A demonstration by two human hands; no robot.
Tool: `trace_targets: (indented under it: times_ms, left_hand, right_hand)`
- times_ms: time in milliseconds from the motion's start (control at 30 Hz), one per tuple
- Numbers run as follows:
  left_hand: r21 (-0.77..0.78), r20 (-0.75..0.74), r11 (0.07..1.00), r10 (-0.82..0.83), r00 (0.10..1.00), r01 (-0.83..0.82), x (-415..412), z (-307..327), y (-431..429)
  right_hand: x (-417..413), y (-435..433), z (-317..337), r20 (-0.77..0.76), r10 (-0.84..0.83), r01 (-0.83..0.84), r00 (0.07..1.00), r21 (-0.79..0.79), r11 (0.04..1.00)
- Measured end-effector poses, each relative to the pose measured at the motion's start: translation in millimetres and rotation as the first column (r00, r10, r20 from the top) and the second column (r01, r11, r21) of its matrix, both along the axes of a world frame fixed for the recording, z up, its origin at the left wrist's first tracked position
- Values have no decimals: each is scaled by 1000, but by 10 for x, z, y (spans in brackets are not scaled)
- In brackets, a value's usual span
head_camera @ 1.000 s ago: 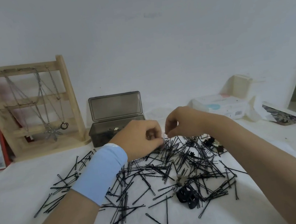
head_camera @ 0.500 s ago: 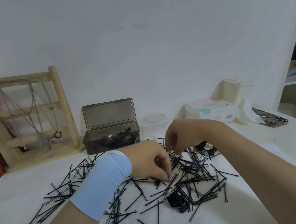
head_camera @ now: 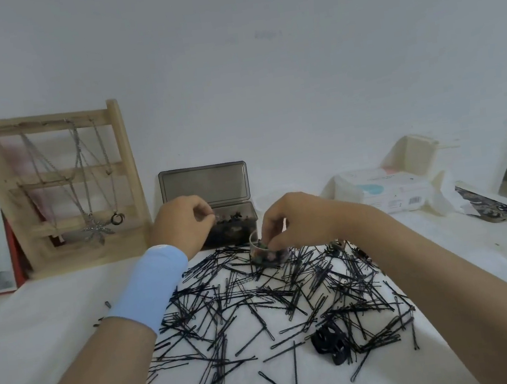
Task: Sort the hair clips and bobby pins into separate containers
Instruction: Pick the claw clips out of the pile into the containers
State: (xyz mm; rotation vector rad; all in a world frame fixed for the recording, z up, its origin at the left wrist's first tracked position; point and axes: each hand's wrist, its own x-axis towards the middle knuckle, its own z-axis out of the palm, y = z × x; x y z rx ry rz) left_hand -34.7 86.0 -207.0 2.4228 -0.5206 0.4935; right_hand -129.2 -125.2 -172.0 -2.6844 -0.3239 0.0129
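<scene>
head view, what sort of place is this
Probably a dressing table at home, against a plain white wall: a wooden jewellery stand hung with necklaces, a pack of wet wipes, and bobby pins scattered over the white-covered tabletop.

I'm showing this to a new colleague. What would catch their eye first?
A big tangle of black bobby pins sprawls across the middle of the white table. Behind it, the left hand hovers at an open grey box while the right hand reaches into a small clear cup. A wooden rack hung with necklaces stands at the far left.
</scene>
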Motion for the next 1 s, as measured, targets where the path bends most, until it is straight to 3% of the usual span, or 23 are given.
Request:
trace_targets:
  times_ms: [100, 400, 533, 633, 700, 767, 1000]
  left_hand:
    - [42, -36, 999, 35, 999, -34, 63, -78, 32]
    - [248, -49, 946, -203, 978, 209, -165, 79, -177]
    - [135, -220, 843, -486, 846, 520, -606, 316, -425]
    - [178, -412, 677, -608, 679, 714, -959, 406, -613]
    - [244, -550, 571, -585, 597, 784, -1115, 388, -710]
    - [323, -610, 511, -531, 588, 796, -1192, 334, -767]
    - [376, -663, 454, -477, 577, 807, -1233, 314, -773]
  right_hand:
    - [-139, 29, 21, -137, 55, -52, 989, 25, 998]
    - [-137, -563, 15, 44, -261, 264, 964, -87, 961]
    - [-159, -718, -31, 27, -329, 330, 944, -116, 937]
    - [-205, -749, -56, -1, -334, 329, 943, -175, 928]
    - [-246, -743, -83, -63, -308, 290, 949, -204, 935]
    - [-268, -720, -120, -105, -278, 242, 955, -266, 933]
    - [-225, -701, -202, -84, -253, 223, 964, -270, 937]
